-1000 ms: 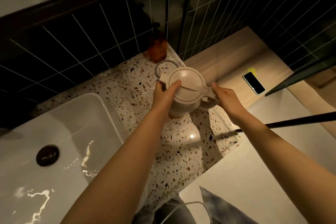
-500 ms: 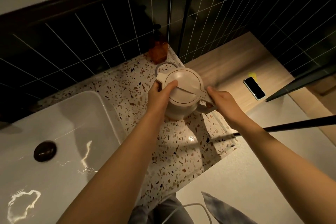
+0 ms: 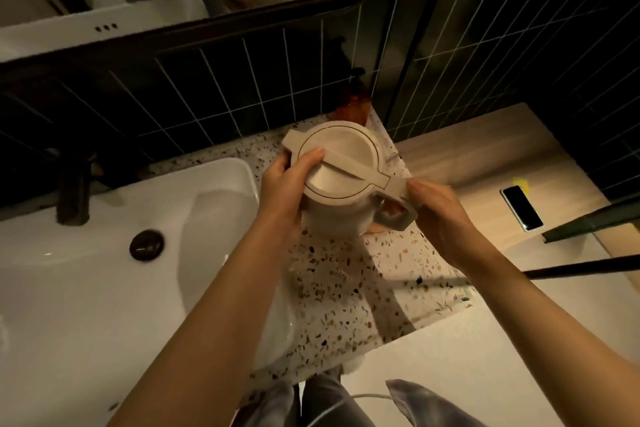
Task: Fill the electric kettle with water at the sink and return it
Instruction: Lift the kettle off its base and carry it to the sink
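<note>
Over terrazzo counter (image 3: 349,288), kettle (image 3: 341,177) btwn hands, left hand (image 3: 282,184) clasping body, right hand (image 3: 440,208) apparently gripping handle

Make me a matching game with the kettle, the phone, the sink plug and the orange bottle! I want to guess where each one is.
Things:
1. kettle
2. phone
3. sink plug
4. orange bottle

Places:
A. lying flat on the wooden shelf at the right
B. in the bottom of the white basin
C. held between the left hand and the right hand, above the speckled counter
D. in the corner by the dark tiled wall, behind the kettle

Pairs: 1-C, 2-A, 3-B, 4-D
</note>
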Motion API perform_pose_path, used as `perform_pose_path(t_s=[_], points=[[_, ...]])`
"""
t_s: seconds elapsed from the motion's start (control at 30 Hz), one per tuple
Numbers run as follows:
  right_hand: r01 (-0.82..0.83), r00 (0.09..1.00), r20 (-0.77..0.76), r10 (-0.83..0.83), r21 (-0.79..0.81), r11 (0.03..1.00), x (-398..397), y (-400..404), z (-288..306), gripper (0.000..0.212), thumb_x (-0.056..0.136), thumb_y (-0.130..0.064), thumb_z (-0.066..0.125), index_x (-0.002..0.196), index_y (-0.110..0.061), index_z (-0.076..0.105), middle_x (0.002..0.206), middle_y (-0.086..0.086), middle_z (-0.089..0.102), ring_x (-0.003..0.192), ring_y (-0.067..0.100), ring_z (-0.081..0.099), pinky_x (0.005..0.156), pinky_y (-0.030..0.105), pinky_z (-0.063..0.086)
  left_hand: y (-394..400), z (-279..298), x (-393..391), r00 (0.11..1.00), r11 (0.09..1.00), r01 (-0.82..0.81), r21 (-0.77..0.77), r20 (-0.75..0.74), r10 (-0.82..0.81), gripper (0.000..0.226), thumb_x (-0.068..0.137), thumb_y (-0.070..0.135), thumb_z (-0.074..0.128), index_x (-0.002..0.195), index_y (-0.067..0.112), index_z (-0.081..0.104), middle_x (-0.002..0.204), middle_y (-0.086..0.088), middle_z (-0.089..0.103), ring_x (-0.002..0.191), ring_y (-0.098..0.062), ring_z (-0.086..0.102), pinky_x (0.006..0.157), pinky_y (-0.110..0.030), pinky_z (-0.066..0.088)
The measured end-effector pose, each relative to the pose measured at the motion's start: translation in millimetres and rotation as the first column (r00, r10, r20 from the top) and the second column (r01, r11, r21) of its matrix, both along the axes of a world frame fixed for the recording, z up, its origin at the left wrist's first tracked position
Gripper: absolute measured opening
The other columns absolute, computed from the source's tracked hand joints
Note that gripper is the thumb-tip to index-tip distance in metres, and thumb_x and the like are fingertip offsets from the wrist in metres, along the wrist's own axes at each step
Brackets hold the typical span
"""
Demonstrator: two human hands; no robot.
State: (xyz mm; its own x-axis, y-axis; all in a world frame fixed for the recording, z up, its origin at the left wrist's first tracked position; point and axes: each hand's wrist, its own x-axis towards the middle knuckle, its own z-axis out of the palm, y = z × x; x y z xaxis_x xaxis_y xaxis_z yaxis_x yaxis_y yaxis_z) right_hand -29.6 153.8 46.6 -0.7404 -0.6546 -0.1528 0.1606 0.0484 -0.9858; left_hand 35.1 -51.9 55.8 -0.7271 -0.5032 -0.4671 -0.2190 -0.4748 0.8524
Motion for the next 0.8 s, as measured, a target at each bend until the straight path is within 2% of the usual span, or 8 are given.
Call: perform_pose_path(t_s=[0.07,0.17,0.23,0.3,0.43,0.6,0.7,0.8], points=[[-0.021,1.000,-0.014,0.021,0.011,1.000,8.9,-16.2,4.7,0.035,0.093,-0.032,0.044,0.075,-0.019,0.070,0.075,0.004,0.065,0.073,0.018,0.059,0.074,0.027,0.047,-13.1,8.3,16.2,1.000,1.000,-0.027,-0.011,0.002,0.027,0.041,0.082,0.024,0.072,0.122,0.018,0.065,0.109,-0.001,0.075,0.100,-0.018,0.070,0.082,-0.031,0.056],[-0.053,0.997,-0.049,0.055,0.042,0.998,26.1,-43.1,10.4,0.071,0.083,-0.060,0.055,0.080,0.011,0.056,0.080,0.032,0.054,0.075,0.045,0.051,0.074,0.046,0.043,-32.9,16.5,44.8,0.997,0.997,-0.082,-0.012,0.006,0.082,0.035,0.084,0.022,0.069,0.119,0.018,0.067,0.110,-0.003,0.074,0.102,-0.019,0.069,0.083,-0.031,0.055],[-0.085,0.995,-0.043,0.088,0.056,0.995,39.3,-58.9,12.9,0.055,0.084,-0.059,0.053,0.075,-0.005,0.061,0.077,0.018,0.058,0.073,0.035,0.051,0.074,0.046,0.042,-47.1,18.9,65.8,0.993,0.993,-0.120,0.000,0.006,0.120,0.034,0.085,0.021,0.068,0.119,0.017,0.067,0.111,-0.003,0.074,0.103,-0.020,0.069,0.083,-0.032,0.054],[-0.164,0.986,-0.027,0.165,0.027,0.986,53.8,-74.3,17.8,0.034,0.089,-0.043,0.049,0.065,-0.021,0.057,0.069,0.000,0.052,0.066,0.018,0.046,0.069,0.034,0.039,-61.9,19.8,86.4,0.988,0.988,-0.156,0.017,0.004,0.156,0.032,0.086,0.020,0.067,0.117,0.018,0.067,0.111,-0.004,0.073,0.103,-0.020,0.068,0.079,-0.031,0.054],[-0.290,0.957,-0.005,0.290,0.034,0.956,83.5,-102.2,27.3,0.044,0.091,-0.036,0.049,0.074,0.005,0.056,0.075,0.010,0.053,0.072,0.020,0.049,0.072,0.027,0.041,-91.0,21.4,122.3,0.977,0.977,-0.211,0.044,0.043,0.209,0.034,0.085,0.022,0.067,0.118,0.018,0.066,0.111,-0.004,0.073,0.103,-0.020,0.068,0.076,-0.030,0.052],[-0.290,0.957,0.022,0.289,0.104,0.951,116.7,-136.7,28.3,0.033,0.091,-0.037,0.051,0.069,-0.014,0.061,0.067,-0.004,0.058,0.066,0.009,0.054,0.068,0.022,0.043,-120.7,24.3,154.4,0.969,0.969,-0.239,0.065,0.074,0.234,0.038,0.084,0.024,0.068,0.122,0.017,0.065,0.107,-0.001,0.073,0.099,-0.017,0.067,0.073,-0.028,0.050],[-0.225,0.974,0.054,0.221,0.098,0.969,129.9,-155.2,23.8,0.034,0.089,-0.033,0.052,0.065,-0.012,0.060,0.065,0.003,0.054,0.063,0.013,0.050,0.065,0.027,0.040,-135.8,24.3,167.4,0.969,0.969,-0.238,0.068,0.091,0.231,0.040,0.084,0.031,0.069,0.121,0.016,0.066,0.109,0.000,0.074,0.100,-0.015,0.067,0.076,-0.028,0.051],[-0.202,0.979,0.057,0.198,0.081,0.976,141.1,-172.4,20.3,0.042,0.086,-0.033,0.051,0.065,0.003,0.056,0.066,0.012,0.052,0.066,0.025,0.048,0.069,0.037,0.038,-150.0,22.7,180.8,0.973,0.978,-0.206,0.036,0.117,0.201,0.044,0.082,0.038,0.070,0.121,0.018,0.066,0.112,0.001,0.073,0.106,-0.017,0.067,0.082,-0.029,0.051]])
